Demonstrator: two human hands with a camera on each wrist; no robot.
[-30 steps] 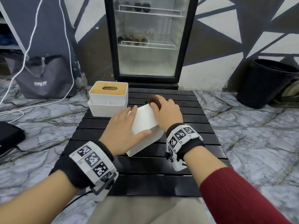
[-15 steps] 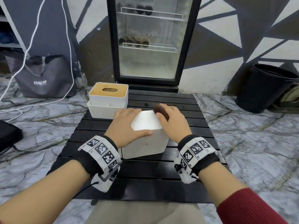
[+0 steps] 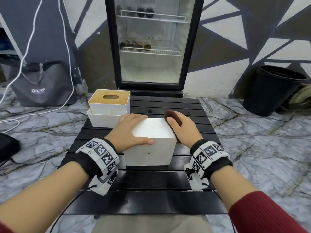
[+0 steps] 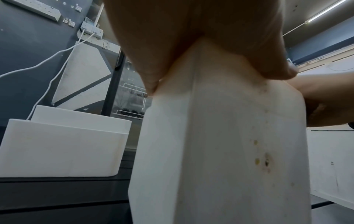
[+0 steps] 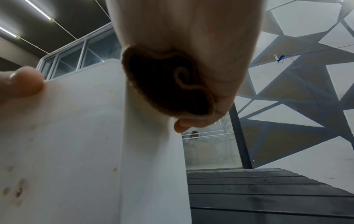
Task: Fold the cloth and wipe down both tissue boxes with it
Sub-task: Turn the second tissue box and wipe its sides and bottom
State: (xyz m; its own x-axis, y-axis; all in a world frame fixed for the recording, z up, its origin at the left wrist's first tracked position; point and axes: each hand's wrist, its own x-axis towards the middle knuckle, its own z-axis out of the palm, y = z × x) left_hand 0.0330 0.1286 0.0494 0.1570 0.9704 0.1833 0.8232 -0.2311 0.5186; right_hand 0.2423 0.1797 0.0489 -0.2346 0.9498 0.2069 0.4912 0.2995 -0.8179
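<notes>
A plain white tissue box (image 3: 149, 148) stands on the black slatted table (image 3: 151, 204), with small stains on its near face (image 4: 264, 160). My left hand (image 3: 129, 132) grips its top left corner, thumb along the front edge. My right hand (image 3: 181, 130) holds a folded brown cloth (image 3: 172, 117) and presses it against the box's right side; the cloth (image 5: 164, 84) shows rolled under the palm. A second tissue box (image 3: 110, 102) with a wooden lid and oval slot stands at the table's back left, in a white tray-like base (image 4: 61, 148).
A glass-door fridge (image 3: 151, 44) stands right behind the table. A black bin (image 3: 276, 89) sits at the right on the marble floor, a grey bag (image 3: 42, 84) and white cables (image 3: 30, 39) at the left. A dark object (image 3: 6, 147) lies at the far left.
The white box went from tilted on an edge to standing flat on the table, closer to me. Both hands came along with it, the right still holding the cloth on its side.
</notes>
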